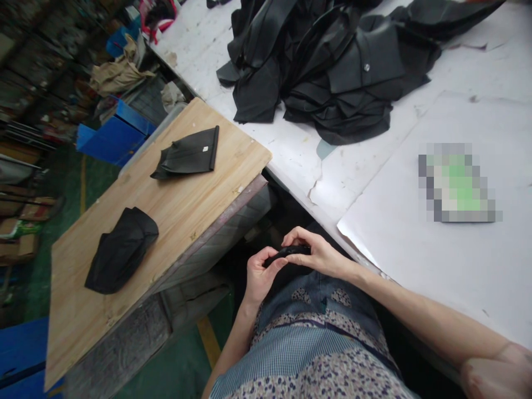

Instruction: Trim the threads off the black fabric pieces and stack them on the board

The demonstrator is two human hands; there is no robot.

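**Beside the white table [449, 271], a black piece [287, 252] is pinched at both ends**

Just off the table's near edge, the black piece is held up in front of patterned clothes [311, 346]. The left hand [258, 279] is closed on one end, thumb on the body side; the right hand [319, 254] grips the other between thumb and bent fingers. The two are close together, with a short stretch of black between; whether they touch is hard to tell. The underside is hidden.

To handle it well, such soft-looking stuff probably wants a light, even pull from both sides, thumbs level with each other and moving along the edge in short steps, so that it neither twists nor creases. Holding it over the pale tabletop would likely show the edge better than the shadow behind it does.

To the left, a wooden board [183, 213] bears a flat black panel with a white mark [189, 153] and a rumpled black item [120, 252]. Ahead, a heap of black pieces [332, 77] lies on the table. To the right sits a pixelated object [459, 185].
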